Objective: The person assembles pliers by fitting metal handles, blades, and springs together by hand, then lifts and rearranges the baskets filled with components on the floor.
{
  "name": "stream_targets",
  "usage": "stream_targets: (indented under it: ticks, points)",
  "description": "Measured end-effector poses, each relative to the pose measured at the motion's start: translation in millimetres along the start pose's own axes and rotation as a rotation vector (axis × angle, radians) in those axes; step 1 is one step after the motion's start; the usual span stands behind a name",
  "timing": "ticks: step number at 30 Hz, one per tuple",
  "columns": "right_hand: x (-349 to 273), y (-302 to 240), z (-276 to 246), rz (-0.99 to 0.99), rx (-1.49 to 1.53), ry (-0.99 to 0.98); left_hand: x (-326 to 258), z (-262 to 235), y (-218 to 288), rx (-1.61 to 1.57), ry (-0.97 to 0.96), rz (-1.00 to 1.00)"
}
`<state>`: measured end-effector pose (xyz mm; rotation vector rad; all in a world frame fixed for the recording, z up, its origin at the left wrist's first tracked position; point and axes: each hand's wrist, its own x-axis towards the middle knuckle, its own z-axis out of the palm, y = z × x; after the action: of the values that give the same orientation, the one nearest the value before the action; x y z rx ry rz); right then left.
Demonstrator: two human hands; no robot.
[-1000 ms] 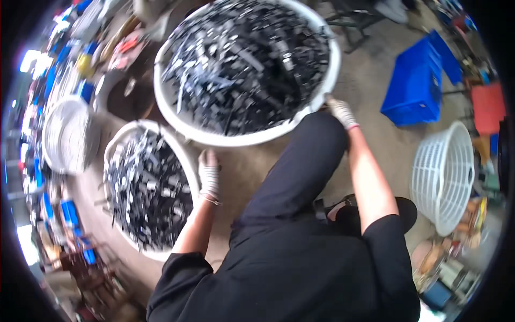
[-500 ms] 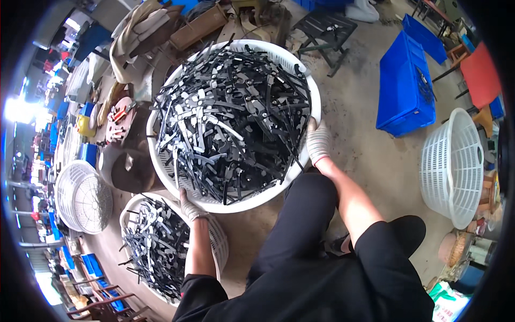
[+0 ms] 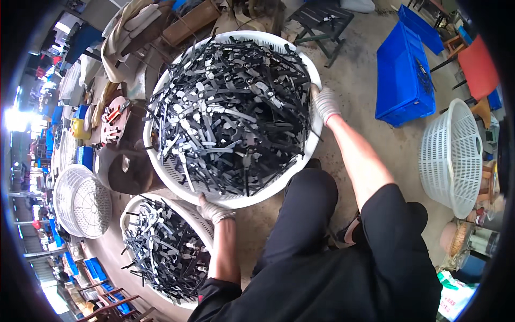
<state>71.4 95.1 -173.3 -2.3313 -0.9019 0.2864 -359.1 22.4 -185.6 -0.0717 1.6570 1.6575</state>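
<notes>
A big round white plastic basket [image 3: 242,203] stands before me, heaped with black and grey metal tool parts [image 3: 225,112] that look like plier or cutter halves. My left hand [image 3: 212,209], in a pale knit glove, grips its near rim with the thumb on top. On the right side, my gloved right hand [image 3: 325,104] is closed round the same rim; its fingers under the edge are hidden. A second white basket [image 3: 199,224], full of similar metal parts [image 3: 161,249], sits just left of my left forearm and partly under the big basket's edge.
An empty white basket [image 3: 83,201] lies at the left, another [image 3: 450,158] at the right. Blue crates [image 3: 405,75] and a red chair [image 3: 479,72] are at the far right. A dark folding stool [image 3: 322,24] stands beyond. Left of the basket is a dark machine part [image 3: 126,163].
The big basket has turned counterclockwise with its load. My left hand has moved right along the near rim, and my right hand farther away along the right rim.
</notes>
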Motion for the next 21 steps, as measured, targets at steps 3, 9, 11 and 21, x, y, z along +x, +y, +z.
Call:
stream_targets:
  ticks: [3, 9, 11, 21]
  points:
    - [11, -5, -4, 0.003, -0.039, -0.102, -51, 9, 10, 0.066, 0.059, 0.011]
    - [8, 8, -18, -0.094, -0.176, -0.167, -18, -15, -19, 0.126, 0.027, 0.202]
    - [6, 31, -24, -0.005, 0.034, -0.286, 6, -16, -21, 0.183, 0.003, 0.214]
    - [-11, 192, -76, 0.399, 0.481, -0.661, -7, -8, -5, 0.675, 0.059, 0.207]
